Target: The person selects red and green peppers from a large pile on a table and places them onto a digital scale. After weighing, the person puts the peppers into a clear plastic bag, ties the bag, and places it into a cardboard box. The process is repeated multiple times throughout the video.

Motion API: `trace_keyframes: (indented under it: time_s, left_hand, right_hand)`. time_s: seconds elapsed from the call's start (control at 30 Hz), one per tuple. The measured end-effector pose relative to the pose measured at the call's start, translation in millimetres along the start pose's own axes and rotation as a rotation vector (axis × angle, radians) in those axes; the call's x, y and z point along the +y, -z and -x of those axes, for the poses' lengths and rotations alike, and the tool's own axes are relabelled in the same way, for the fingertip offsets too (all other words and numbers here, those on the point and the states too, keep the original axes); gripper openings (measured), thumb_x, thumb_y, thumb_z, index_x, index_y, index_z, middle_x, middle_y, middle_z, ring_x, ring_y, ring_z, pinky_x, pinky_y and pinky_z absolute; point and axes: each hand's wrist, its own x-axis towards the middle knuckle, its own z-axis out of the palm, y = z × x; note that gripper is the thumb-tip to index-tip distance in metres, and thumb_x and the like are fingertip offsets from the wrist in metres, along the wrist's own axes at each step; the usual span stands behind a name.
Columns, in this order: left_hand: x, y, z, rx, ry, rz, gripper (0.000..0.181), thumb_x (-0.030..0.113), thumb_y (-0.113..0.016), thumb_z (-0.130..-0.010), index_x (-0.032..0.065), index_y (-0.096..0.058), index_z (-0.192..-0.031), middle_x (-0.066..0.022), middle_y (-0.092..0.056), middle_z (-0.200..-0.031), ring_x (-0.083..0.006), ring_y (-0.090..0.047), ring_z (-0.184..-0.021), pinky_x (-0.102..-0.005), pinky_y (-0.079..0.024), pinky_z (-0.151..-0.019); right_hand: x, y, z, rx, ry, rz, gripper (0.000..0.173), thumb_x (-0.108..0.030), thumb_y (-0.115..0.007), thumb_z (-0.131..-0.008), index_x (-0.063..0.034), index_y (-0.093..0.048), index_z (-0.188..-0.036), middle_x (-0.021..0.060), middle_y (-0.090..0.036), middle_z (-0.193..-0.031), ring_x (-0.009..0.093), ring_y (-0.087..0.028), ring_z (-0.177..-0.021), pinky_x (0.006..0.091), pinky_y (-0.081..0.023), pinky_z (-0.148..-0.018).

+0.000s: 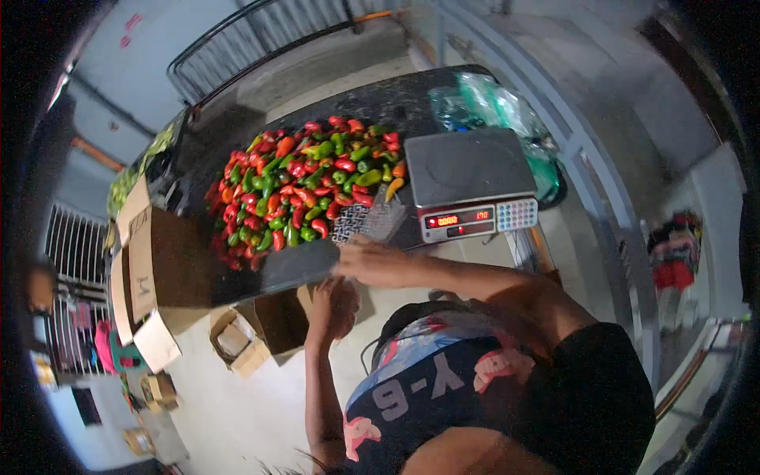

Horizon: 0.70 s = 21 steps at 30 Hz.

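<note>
My right hand (373,262) is at the front edge of a dark table (297,264), its fingers curled and pointing left. Just below it, off the table edge, is my left hand (336,306), fingers bent up towards the right one. Whether either hand holds something is hidden by the fingers and blur. Beyond the right hand lie a clear plastic bag (386,217) and a piece with a black-and-white geometric pattern (351,222). A large heap of red, green and orange peppers (297,184) covers the table behind them.
Right of the peppers stands a digital scale (472,166) with a lit display. Green and clear plastic bags (496,104) lie behind it. An open cardboard box (172,261) is at the table's left end. Smaller open boxes (279,320) stand on the floor below.
</note>
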Motion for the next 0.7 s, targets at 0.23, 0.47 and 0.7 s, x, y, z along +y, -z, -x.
trace_keyframes:
  time_s: [0.23, 0.47, 0.7]
  left_hand:
    - [134.6, 64.3, -15.9, -0.010, -0.080, -0.437, 0.018, 0.017, -0.062, -0.073, 0.0096, -0.064, -0.089, -0.0071, -0.059, -0.096, -0.0283, -0.049, -0.096, -0.0390, -0.036, -0.085]
    - [153.3, 77.9, -37.2, 0.214, -0.210, -0.291, 0.022, -0.008, -0.061, -0.063, 0.0007, -0.061, -0.082, -0.0131, -0.058, -0.090, -0.0313, -0.053, -0.088, -0.0392, -0.045, -0.076]
    - [190.5, 94.1, -60.4, 0.118, -0.172, -0.217, 0.021, -0.005, -0.062, -0.065, 0.0011, -0.060, -0.085, -0.0124, -0.059, -0.085, -0.0312, -0.056, -0.081, -0.0367, -0.045, -0.075]
  right_hand:
    - [-8.1, -10.9, 36.2, -0.108, -0.213, -0.603, 0.018, -0.020, -0.049, -0.087, -0.0017, -0.050, -0.084, 0.0147, -0.053, -0.070, 0.031, -0.056, -0.069, 0.0388, -0.043, -0.065]
    - [-32.5, 61.0, 34.1, -0.034, -0.214, -0.488, 0.025, -0.025, -0.046, -0.091, -0.0022, -0.047, -0.080, 0.0165, -0.051, -0.066, 0.030, -0.056, -0.065, 0.0407, -0.042, -0.061]
    - [-17.5, 127.6, 72.4, 0.039, -0.342, -0.041, 0.016, -0.022, -0.050, -0.087, -0.0064, -0.052, -0.083, 0.0116, -0.052, -0.060, 0.027, -0.057, -0.055, 0.0386, -0.042, -0.050]
